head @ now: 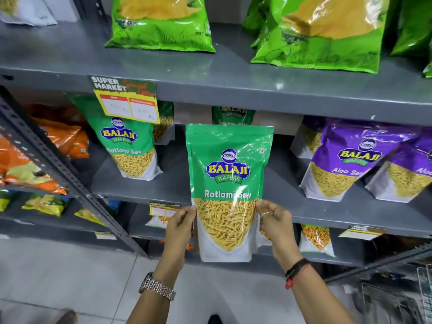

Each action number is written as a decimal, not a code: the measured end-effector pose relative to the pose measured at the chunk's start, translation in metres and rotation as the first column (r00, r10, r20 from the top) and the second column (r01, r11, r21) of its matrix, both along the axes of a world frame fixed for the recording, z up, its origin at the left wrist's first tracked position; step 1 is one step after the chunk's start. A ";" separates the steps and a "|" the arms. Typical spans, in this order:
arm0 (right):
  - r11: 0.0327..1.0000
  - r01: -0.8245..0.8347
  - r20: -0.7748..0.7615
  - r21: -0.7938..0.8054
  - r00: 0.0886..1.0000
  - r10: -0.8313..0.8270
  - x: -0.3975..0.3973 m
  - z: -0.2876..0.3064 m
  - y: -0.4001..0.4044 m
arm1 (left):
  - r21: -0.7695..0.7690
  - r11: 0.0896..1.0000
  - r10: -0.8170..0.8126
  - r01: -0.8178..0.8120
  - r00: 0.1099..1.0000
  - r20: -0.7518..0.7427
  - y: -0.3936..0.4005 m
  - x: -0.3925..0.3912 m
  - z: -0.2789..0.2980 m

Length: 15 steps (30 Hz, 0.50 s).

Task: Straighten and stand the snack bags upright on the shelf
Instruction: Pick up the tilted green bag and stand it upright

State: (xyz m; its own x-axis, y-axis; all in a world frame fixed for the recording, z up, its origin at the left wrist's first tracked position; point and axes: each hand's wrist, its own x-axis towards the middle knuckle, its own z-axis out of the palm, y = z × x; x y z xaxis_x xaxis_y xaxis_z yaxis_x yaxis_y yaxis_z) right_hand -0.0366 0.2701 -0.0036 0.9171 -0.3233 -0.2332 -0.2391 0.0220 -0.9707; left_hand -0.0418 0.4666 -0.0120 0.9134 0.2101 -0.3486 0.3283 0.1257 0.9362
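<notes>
Upright, green Ratlami Sev bag (pixel 229 183), sev showing.

Left hand (pixel 181 224) and right hand (pixel 274 220) are raised forearms-up, fingertips pinching, apparently thumbs in front.

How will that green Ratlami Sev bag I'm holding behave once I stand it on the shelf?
The Ratlami Sev bag looks glossy, so probably slippery. Its contents sit low, which should steady it, though its thin empty top may flop.
</notes>
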 end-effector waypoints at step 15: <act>0.954 0.197 0.113 -0.226 0.978 -0.175 0.134 -0.018 -0.059 | 0.333 0.930 -0.200 0.154 0.974 0.107 -0.080 0.154 -0.007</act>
